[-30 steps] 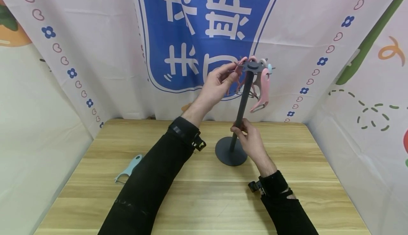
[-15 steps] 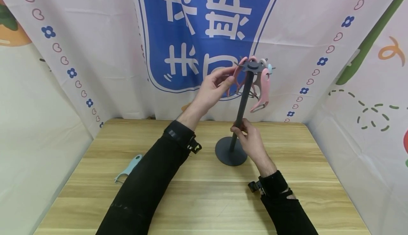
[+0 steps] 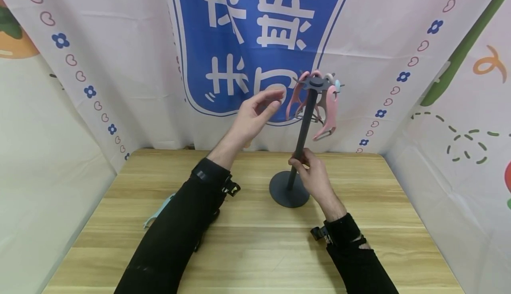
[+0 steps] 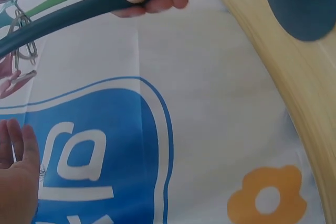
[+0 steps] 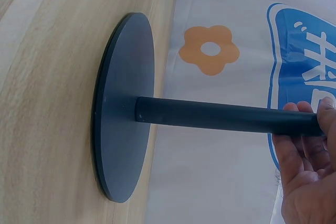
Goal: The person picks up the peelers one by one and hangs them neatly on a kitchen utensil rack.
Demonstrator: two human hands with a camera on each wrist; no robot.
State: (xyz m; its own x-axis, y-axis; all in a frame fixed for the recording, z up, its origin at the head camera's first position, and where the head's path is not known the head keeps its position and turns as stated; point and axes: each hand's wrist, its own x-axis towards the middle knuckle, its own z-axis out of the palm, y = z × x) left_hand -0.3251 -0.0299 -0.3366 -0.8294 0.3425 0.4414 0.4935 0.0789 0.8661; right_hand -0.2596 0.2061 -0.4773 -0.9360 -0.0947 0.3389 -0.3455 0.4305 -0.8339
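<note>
A dark grey stand [image 3: 305, 130] with a round base rises from the table, and several peelers hang from the hooks at its top. Nearest on the right is a pink peeler [image 3: 331, 110]; another pink peeler [image 3: 294, 101] hangs on the left side. My right hand [image 3: 315, 176] grips the pole low down, thumb and fingers curled round it, as the right wrist view also shows. To the left of the hanging peelers, my left hand [image 3: 255, 114] is in the air with relaxed fingers, apart from them and holding nothing.
On the wooden table [image 3: 255, 258], a light blue peeler [image 3: 159, 209] lies at the left, partly covered by my left sleeve. A white printed cloth [image 3: 131, 63] with a blue sign hangs behind the table's back edge.
My left hand has let go of the pink peeler on the stand's left side and drawn back left and slightly down. That peeler hangs from its hook. My right hand stays on the pole.
</note>
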